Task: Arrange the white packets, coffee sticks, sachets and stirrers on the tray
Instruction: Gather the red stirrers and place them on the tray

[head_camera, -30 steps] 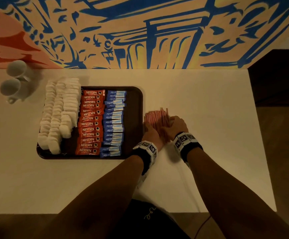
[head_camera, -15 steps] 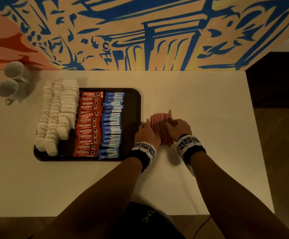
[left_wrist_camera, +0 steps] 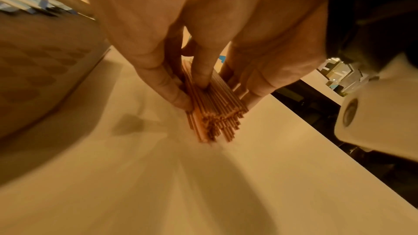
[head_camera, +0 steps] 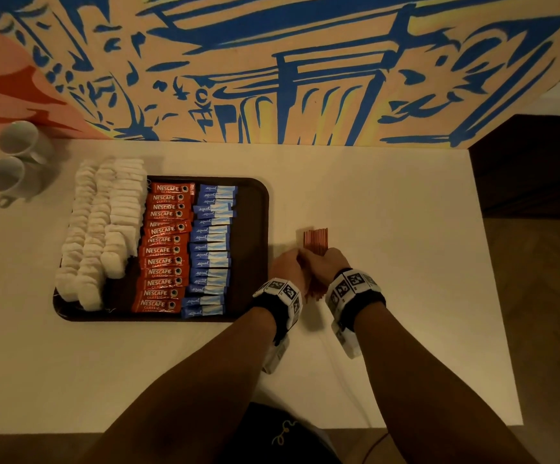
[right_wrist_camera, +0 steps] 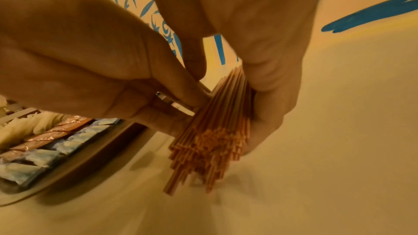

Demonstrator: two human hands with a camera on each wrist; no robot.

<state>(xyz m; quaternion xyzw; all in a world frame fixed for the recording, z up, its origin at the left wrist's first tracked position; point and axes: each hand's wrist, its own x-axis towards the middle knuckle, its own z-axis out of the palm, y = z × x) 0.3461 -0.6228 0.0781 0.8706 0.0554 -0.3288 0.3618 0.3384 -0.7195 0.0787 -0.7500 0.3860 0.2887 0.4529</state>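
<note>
A bundle of thin red stirrers (head_camera: pixel 316 241) (left_wrist_camera: pixel 214 108) (right_wrist_camera: pixel 214 131) lies on the white table (head_camera: pixel 389 262), just right of the dark tray (head_camera: pixel 255 229). My left hand (head_camera: pixel 288 264) grips it from the left and my right hand (head_camera: pixel 333 261) from the right, squeezing the sticks together. The tray carries rows of white packets (head_camera: pixel 104 226), red Nescafe coffee sticks (head_camera: pixel 166 249) and blue sachets (head_camera: pixel 211 249); its right strip is bare.
Two white cups (head_camera: pixel 11 162) stand at the table's back left corner. A painted blue and orange wall (head_camera: pixel 271 61) runs along the far edge. The table's right edge drops to a dark floor (head_camera: pixel 539 262).
The loose, fanned stirrers have been gathered into a tight, straighter bundle between both hands. The hands have closed in on each other.
</note>
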